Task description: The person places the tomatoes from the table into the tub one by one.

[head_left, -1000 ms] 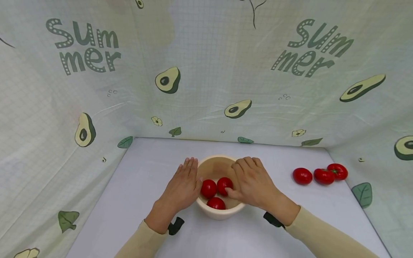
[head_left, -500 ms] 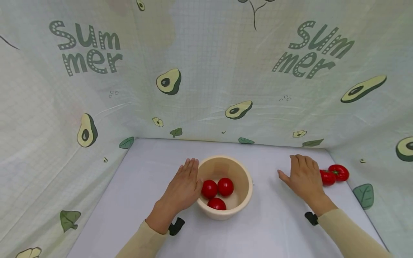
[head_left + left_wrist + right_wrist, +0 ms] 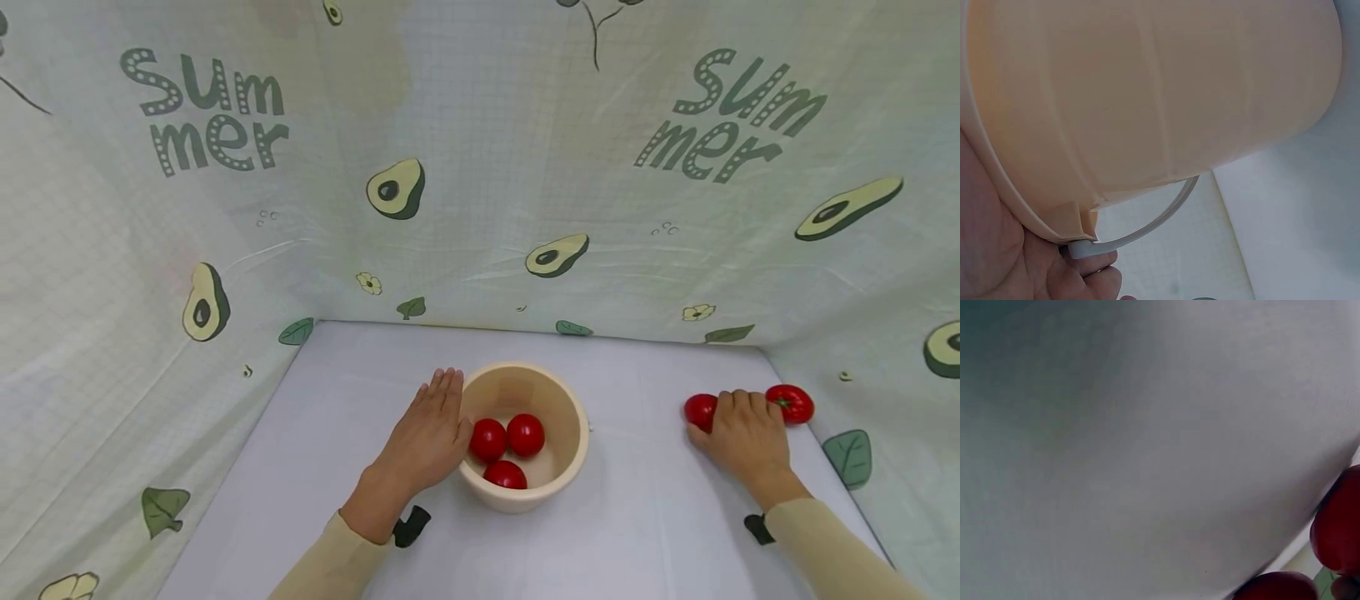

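A cream plastic bucket [image 3: 562,467] holds three red tomatoes [image 3: 526,435]. My left hand [image 3: 423,437] rests on its left rim, fingers straight. The left wrist view has the palm against the rim, beside the bucket's pale handle [image 3: 1166,215]. Over to the right, my right hand [image 3: 750,437] grips a tomato in the middle of a row, its fingers bent down over it and hiding it in the head view. A tomato [image 3: 701,412] lies at its thumb side and another [image 3: 790,404] past its fingers. The right wrist view catches two tomatoes [image 3: 1341,525] and a fingertip at the lower right.
The white tabletop [image 3: 637,517] carries the bucket and the tomatoes. A pale cloth [image 3: 480,167] printed with avocados and leaves rises behind the table and on both sides. Black straps circle both wrists.
My right hand has left the bucket, moved right and come down over the middle tomato, its fingers now bent. The left hand has stayed at the bucket's rim.
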Action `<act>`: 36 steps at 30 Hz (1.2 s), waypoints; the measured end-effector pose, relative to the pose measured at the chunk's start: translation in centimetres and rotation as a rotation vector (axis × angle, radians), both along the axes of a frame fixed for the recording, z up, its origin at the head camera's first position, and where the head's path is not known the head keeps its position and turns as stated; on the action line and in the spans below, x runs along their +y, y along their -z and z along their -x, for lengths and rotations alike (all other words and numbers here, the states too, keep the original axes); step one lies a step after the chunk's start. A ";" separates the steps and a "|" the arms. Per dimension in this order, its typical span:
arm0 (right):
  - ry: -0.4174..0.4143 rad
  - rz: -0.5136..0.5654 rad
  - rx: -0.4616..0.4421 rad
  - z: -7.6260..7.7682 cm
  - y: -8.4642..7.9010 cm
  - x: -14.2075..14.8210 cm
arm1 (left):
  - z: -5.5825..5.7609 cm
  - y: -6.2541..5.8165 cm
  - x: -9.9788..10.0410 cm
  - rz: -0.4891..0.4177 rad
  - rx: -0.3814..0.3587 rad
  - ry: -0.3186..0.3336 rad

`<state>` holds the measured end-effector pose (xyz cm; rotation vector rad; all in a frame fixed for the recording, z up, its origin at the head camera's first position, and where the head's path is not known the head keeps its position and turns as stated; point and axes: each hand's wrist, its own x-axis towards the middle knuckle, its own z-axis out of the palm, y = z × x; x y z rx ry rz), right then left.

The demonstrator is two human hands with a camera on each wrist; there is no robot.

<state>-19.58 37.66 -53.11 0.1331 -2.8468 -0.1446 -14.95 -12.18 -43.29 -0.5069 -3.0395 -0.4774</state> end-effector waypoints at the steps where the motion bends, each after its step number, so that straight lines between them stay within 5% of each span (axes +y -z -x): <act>1: 0.004 -0.006 0.000 0.0 0.2 0.0 | 0.0 0.0 0.0 0.003 -0.002 -0.001; 13: -0.039 0.030 0.037 1.1 -2.2 -3.0 | 0.0 -0.3 0.1 -0.002 0.000 0.010; 20: -0.156 0.042 0.203 1.8 -4.9 -6.7 | 0.0 -0.6 0.1 0.013 -0.012 0.008; 27: -0.305 0.143 0.343 1.4 -10.6 -13.7 | 0.1 -0.6 0.1 0.006 -0.016 0.001; 32: -0.456 0.213 0.350 0.0 -13.1 -18.8 | 0.0 -0.4 0.1 -0.002 -0.018 -0.004; 36: -0.556 0.201 0.297 -1.3 -12.9 -21.5 | 0.0 -0.4 0.2 0.002 -0.020 -0.002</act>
